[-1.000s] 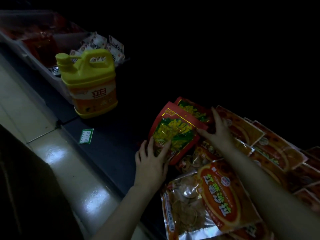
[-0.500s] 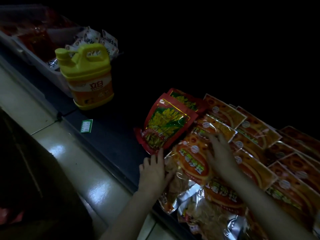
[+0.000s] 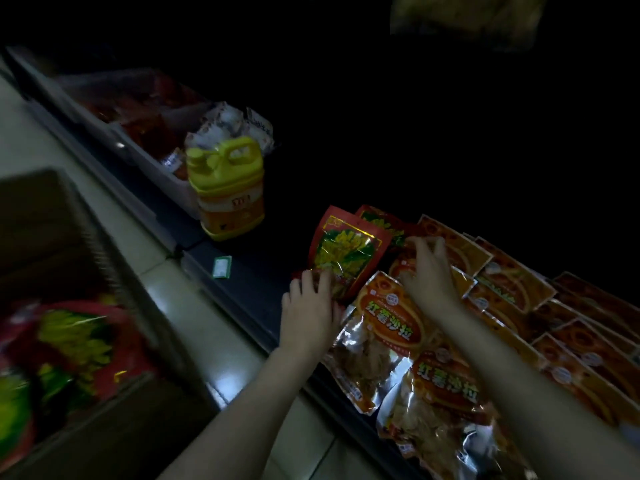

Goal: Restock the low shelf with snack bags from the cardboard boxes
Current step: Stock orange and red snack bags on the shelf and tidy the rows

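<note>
**Squaring the red bags at the shelf's front edge**

The left hand lies flat, fingers straight, on the lower edge of the front red snack bag, which leans upright near the front edge of the low shelf. The right hand hovers over the orange bags; whether its grip has hold of anything I cannot tell. To do this well, I would steady the bag's base and push it back against the one behind, clear of the orange row.

Counted: 2 red bags stand on the shelf, orange bags number at least 8, plus 1 yellow jug and 1 cardboard box with more red bags.
</note>
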Demonstrator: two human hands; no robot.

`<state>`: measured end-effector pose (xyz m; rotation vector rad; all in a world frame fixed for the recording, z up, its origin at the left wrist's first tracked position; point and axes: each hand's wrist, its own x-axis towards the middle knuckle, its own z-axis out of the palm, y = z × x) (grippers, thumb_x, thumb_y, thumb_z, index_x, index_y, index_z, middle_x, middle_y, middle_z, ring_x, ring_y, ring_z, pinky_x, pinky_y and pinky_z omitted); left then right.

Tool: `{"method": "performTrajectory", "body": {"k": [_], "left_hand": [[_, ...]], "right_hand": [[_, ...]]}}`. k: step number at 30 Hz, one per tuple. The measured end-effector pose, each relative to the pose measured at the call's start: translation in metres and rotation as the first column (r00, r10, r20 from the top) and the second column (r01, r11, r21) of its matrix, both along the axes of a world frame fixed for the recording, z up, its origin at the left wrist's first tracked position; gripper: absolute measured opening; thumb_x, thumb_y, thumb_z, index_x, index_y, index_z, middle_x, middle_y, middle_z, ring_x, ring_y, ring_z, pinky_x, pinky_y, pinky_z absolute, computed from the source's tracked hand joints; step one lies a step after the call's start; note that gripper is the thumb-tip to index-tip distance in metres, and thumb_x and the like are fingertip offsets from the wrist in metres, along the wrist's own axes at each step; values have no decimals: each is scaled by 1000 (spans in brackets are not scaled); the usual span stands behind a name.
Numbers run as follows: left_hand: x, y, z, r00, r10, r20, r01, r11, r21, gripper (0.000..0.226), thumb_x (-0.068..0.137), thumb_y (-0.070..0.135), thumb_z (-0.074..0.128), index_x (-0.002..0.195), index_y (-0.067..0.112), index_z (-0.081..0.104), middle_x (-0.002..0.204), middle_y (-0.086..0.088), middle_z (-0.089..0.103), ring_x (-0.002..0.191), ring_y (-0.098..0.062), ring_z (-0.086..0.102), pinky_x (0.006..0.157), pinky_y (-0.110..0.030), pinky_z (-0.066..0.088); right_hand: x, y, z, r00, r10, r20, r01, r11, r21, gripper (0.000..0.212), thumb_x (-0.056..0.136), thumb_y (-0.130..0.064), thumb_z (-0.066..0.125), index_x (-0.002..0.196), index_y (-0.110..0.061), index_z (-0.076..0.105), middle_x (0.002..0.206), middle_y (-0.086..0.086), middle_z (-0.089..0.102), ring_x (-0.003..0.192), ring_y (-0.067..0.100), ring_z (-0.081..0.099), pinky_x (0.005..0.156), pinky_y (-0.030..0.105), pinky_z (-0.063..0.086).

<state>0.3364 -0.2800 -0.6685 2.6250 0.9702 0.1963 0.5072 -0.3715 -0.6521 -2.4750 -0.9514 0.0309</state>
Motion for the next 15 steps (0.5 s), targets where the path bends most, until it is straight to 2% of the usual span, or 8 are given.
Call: {"method": "performTrajectory", "body": {"k": [3,5,6,8,10,15], "left_hand": [[-31,9,43,985,11,173,-18,999,36,53,93,21,46,142,13,28,132,-10,37,118,-26,39,94,-33,36],[-56,12,74,967,9,253,-21,999,48,54,91,16,48,141,10,31,130,-11,39,118,-26,41,94,-32,37],[-70,10,90,958,3,285,-19,998,53,53,90,13,48,140,9,32,130,-11,39,119,-26,42,94,-32,37],[-101,5,118,939,-16,344,-15,996,87,51,89,9,48,138,7,35,128,-12,41,117,-27,45,94,-33,40],[-138,3,136,930,12,368,-71,986,148,50,87,9,50,136,6,39,125,-13,45,113,-30,48,94,-38,43],[-243,26,143,949,259,182,-290,941,176,53,90,19,48,140,12,32,133,-9,41,119,-27,43,98,-37,38]], "right_hand": [[-42,10,61,997,55,-53,-51,996,75,48,90,-2,53,136,-10,40,135,15,34,113,27,45,86,27,39],[-70,16,95,985,160,-69,-154,984,91,48,91,-2,52,136,-11,39,135,14,36,105,22,47,73,15,34],[-83,20,108,978,198,-71,-190,977,101,48,91,-2,53,136,-10,38,134,15,37,106,22,47,72,13,33],[-110,29,130,967,245,-77,-235,965,117,48,90,-4,56,135,-9,40,133,16,42,116,27,47,84,21,36],[-142,39,146,950,291,-109,-278,953,124,47,88,-5,58,133,-7,44,127,18,49,116,30,50,92,31,41],[-219,63,153,877,411,-251,-402,912,87,44,87,-10,61,128,-7,48,124,15,55,109,27,55,90,34,43]]}}
